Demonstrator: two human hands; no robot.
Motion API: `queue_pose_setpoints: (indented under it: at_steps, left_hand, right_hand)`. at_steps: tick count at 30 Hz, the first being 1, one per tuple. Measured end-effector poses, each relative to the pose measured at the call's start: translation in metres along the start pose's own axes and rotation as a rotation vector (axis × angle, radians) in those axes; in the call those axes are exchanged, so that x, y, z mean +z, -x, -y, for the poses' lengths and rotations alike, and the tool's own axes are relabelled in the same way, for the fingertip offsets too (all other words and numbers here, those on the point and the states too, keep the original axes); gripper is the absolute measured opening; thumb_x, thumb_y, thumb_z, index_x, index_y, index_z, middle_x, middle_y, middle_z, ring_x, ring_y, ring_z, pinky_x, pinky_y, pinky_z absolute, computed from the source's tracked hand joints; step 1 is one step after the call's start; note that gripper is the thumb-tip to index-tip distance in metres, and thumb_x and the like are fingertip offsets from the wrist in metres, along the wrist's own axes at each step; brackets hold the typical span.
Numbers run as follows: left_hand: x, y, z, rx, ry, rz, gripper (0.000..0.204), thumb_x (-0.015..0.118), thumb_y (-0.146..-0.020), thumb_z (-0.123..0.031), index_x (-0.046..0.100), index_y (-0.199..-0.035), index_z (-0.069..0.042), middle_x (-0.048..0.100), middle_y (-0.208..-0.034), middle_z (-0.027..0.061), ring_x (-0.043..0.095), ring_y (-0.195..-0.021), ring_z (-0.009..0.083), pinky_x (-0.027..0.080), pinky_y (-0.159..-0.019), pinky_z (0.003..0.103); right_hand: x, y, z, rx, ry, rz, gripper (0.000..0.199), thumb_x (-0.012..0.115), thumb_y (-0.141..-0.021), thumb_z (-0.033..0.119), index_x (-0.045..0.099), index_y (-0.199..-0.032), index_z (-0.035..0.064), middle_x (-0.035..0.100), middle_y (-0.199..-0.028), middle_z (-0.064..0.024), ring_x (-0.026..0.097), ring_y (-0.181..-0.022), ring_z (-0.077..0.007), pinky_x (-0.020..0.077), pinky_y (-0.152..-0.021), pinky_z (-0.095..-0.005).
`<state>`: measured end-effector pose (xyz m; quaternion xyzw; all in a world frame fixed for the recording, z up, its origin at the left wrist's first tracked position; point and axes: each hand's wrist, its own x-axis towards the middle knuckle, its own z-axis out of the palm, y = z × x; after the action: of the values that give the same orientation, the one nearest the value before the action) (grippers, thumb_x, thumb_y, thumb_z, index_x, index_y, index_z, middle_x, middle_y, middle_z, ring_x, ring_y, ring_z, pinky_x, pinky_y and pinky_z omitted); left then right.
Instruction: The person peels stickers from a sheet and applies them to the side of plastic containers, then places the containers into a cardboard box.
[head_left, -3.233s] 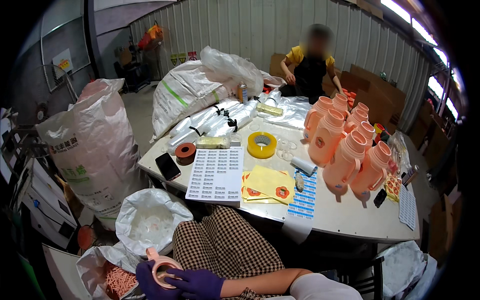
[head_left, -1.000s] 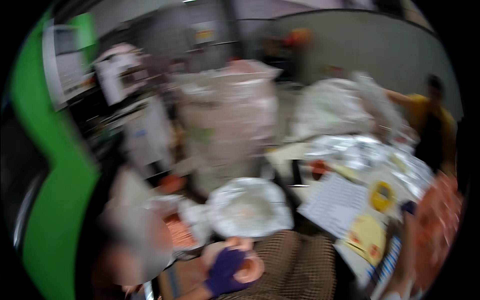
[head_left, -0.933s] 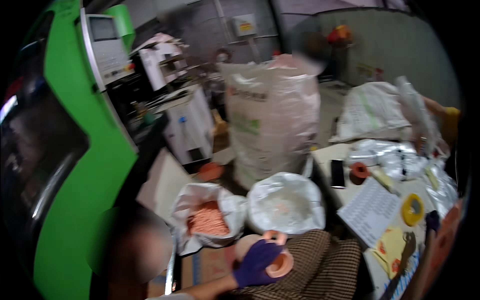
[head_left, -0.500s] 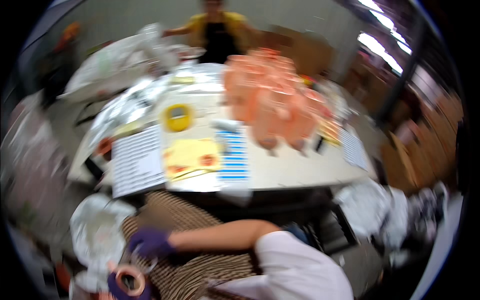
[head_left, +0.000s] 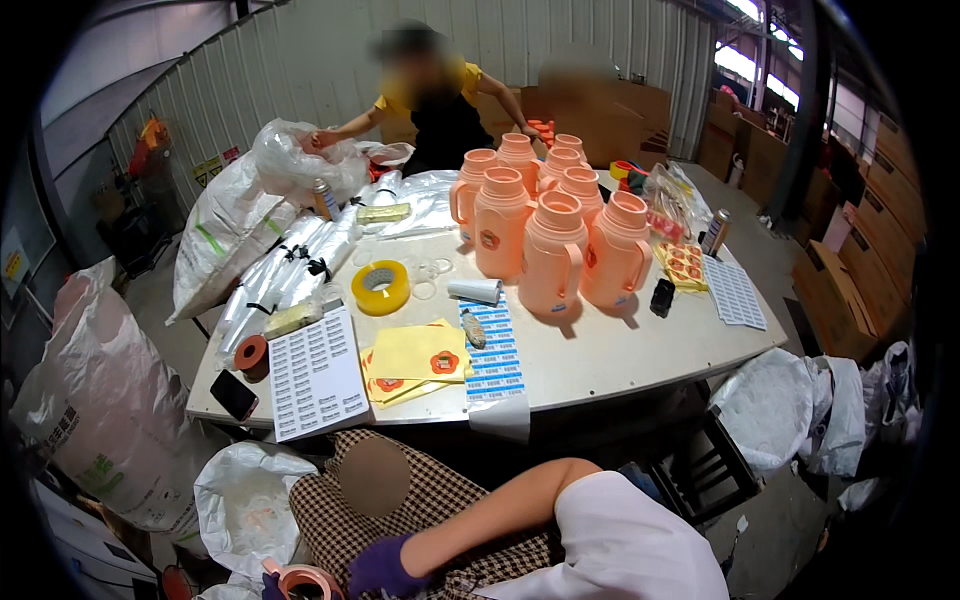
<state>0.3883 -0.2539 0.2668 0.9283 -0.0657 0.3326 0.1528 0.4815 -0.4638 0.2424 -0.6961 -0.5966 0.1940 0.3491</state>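
Head view
Right hand [head_left: 382, 568]: purple glove, fingers curled loosely on checked cloth, holding nothing.
Left hand [head_left: 272, 586]: mostly hidden; finger state couldn't be told.
Lid [head_left: 304, 580]: round peach plastic ring, at 9 o'clock of the right hand.
Table [head_left: 620, 350]: smooth pale top, peach jugs [head_left: 552, 245] at 12 o'clock.
Room: ribbed metal wall.

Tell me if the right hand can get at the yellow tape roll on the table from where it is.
Probably yes. The right hand is low at the lap, beside a pink lid, below the table edge. The tape roll lies uncovered, with only flat sheets between it and the near edge, so lifting and reaching forward looks enough.
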Motion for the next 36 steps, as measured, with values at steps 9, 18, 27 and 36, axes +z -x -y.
queue_pose_setpoints:
  at_steps: [9, 18, 27, 36]
  left_hand:
    - [-0.005, -0.010, -0.010, -0.033, -0.004, 0.012, 0.094, 0.094, -0.063, -0.043, 0.056, -0.134, 0.005, 0.065, -0.122, 0.0231, 0.063, -0.110, 0.0390, 0.051, -0.097, 0.047]
    - [0.024, 0.051, 0.049, -0.331, 0.223, 0.145, 0.089, 0.085, -0.067, -0.042, 0.049, -0.140, -0.005, 0.059, -0.130, 0.0164, 0.059, -0.120, 0.0319, 0.047, -0.102, 0.046]
    - [0.011, 0.023, 0.030, -0.393, 0.468, 0.155, 0.110, 0.094, -0.061, -0.033, 0.036, -0.148, 0.002, 0.059, -0.126, 0.0156, 0.061, -0.114, 0.0277, 0.048, -0.099, 0.039]
    - [0.004, 0.016, 0.013, -0.249, 0.449, 0.152, 0.119, 0.091, -0.063, -0.037, 0.024, -0.153, 0.003, 0.058, -0.127, 0.0138, 0.059, -0.116, 0.0300, 0.042, -0.107, 0.043]
  right_hand:
    - [-0.092, -0.054, -0.033, 0.319, -0.406, 0.016, 0.034, 0.076, -0.071, 0.020, 0.078, -0.104, 0.0116, 0.076, -0.091, -0.0109, 0.071, -0.080, -0.0227, 0.0564, -0.071, -0.0362]
    - [-0.029, 0.006, -0.027, 0.416, -0.018, -0.144, 0.026, 0.065, -0.088, 0.032, 0.072, -0.094, 0.0073, 0.068, -0.099, -0.0185, 0.066, -0.087, -0.0356, 0.0527, -0.077, -0.0454]
    - [-0.032, -0.017, 0.020, -0.094, -0.151, -0.360, 0.031, 0.066, -0.094, 0.028, 0.066, -0.112, 0.0022, 0.063, -0.118, -0.0194, 0.066, -0.102, -0.0344, 0.0549, -0.085, -0.0409]
    - [-0.017, -0.057, 0.033, 0.157, -0.243, -0.163, 0.025, 0.062, -0.088, 0.017, 0.065, -0.110, 0.0063, 0.070, -0.099, -0.0187, 0.070, -0.086, -0.0350, 0.0552, -0.076, -0.0413]
